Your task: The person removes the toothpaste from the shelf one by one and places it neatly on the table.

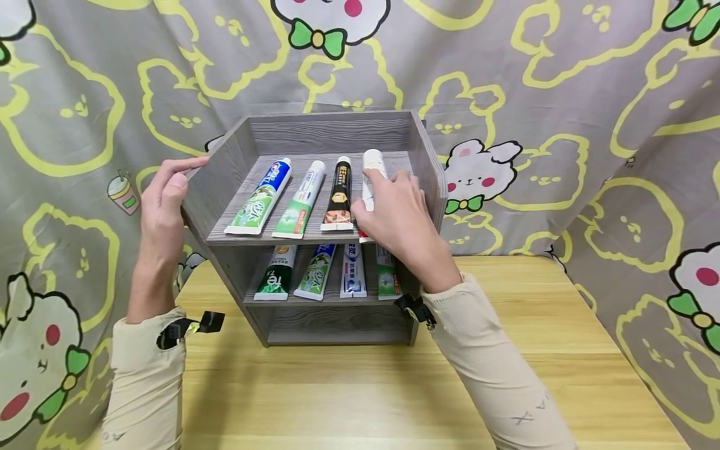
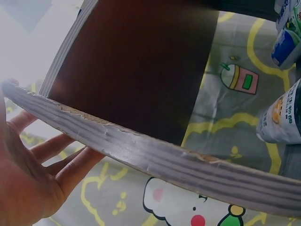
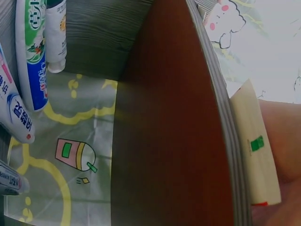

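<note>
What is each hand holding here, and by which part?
The left hand grips the grey wooden shelf unit by its left side panel's top edge. The right hand rests on the white toothpaste tube at its lower half; grip unclear.

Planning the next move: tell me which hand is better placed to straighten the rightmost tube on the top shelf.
Right. The right hand already rests on that white tube, while the left hand is occupied gripping the shelf's left wall.
</note>
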### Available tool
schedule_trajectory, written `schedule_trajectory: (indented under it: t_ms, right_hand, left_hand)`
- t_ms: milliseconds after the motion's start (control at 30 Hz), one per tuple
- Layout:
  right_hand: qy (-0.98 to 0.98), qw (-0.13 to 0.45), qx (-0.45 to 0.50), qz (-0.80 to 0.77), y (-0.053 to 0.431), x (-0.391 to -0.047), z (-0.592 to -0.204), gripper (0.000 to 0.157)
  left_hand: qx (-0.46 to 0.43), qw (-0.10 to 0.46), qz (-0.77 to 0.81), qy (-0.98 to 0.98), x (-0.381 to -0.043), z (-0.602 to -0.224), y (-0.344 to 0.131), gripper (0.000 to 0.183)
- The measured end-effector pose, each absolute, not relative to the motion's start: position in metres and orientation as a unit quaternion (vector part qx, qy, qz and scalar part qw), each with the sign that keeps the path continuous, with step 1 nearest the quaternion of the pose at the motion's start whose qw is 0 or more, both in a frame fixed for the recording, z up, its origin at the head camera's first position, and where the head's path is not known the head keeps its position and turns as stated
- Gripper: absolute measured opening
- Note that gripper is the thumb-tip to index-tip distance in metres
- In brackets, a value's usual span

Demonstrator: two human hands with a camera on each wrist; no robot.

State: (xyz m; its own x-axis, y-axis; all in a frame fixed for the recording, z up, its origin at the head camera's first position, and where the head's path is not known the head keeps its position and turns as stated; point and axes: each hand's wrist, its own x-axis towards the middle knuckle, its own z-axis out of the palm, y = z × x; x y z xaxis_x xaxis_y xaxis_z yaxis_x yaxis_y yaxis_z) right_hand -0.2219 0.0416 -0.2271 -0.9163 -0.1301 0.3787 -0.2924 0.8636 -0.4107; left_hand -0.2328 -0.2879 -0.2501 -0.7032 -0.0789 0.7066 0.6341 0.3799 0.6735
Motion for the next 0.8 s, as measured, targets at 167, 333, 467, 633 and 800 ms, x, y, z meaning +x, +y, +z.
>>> schedule_trajectory:
  t_ms: [167, 333, 467, 633, 800]
  right_hand:
    - [-0.952, 0.178, 0.109, 0.225, 0.04, -0.222, -0.226, 0.06]
    - [-0.943, 0.193, 0.117, 0.244, 0.041, -0.223, -0.228, 0.061]
    - [-0.935, 0.21, 0.116, 0.26, 0.044, -0.22, -0.229, 0.061]
    - [-0.92, 0.25, 0.123, 0.277, 0.046, -0.21, -0.227, 0.059]
    - [-0.9, 0.268, 0.149, 0.308, 0.05, -0.199, -0.225, 0.058]
  left_hand:
    - [-0.181, 0.348, -0.523, -0.756, -0.234, -0.251, -0.288, 0.045]
    - [-0.177, 0.357, -0.516, -0.758, -0.234, -0.253, -0.288, 0.045]
    - [-0.174, 0.363, -0.515, -0.757, -0.235, -0.254, -0.288, 0.046]
    - [-0.181, 0.367, -0.517, -0.752, -0.237, -0.253, -0.287, 0.046]
    - [-0.178, 0.371, -0.515, -0.752, -0.237, -0.253, -0.288, 0.046]
